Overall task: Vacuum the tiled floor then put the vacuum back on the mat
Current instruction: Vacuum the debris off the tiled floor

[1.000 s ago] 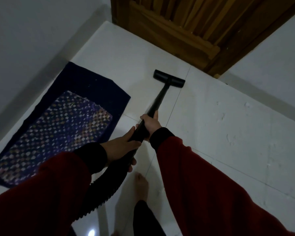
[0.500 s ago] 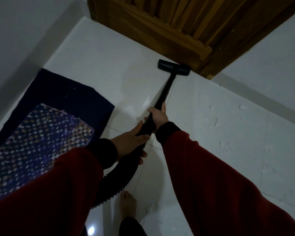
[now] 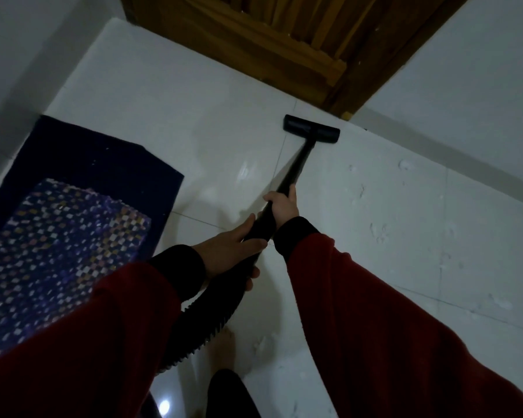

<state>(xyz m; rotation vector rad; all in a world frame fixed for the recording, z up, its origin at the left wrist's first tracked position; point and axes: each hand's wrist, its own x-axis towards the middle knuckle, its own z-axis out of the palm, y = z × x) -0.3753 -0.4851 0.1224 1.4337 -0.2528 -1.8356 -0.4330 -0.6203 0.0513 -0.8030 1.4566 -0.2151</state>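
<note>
White floor (image 3: 390,221); both hands grasp wand (image 3: 296,164), right hand (image 3: 283,206) ahead of left hand (image 3: 230,251); nozzle (image 3: 311,132) forward near door (image 3: 284,40); mat (image 3: 103,164) left.

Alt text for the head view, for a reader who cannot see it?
Both hands, left and right, grip a black vacuum wand whose flat floor head rests on white tiles near a wooden door; a dark blue patterned mat lies left.

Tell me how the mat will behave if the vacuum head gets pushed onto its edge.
The mat looks thin and soft, lying flat on the tiled floor, so it would probably bunch or fold rather than stay stiff. The tiles look glossy, so it may also slide. It seems light, so the vacuum head might suck its edge up.
</note>
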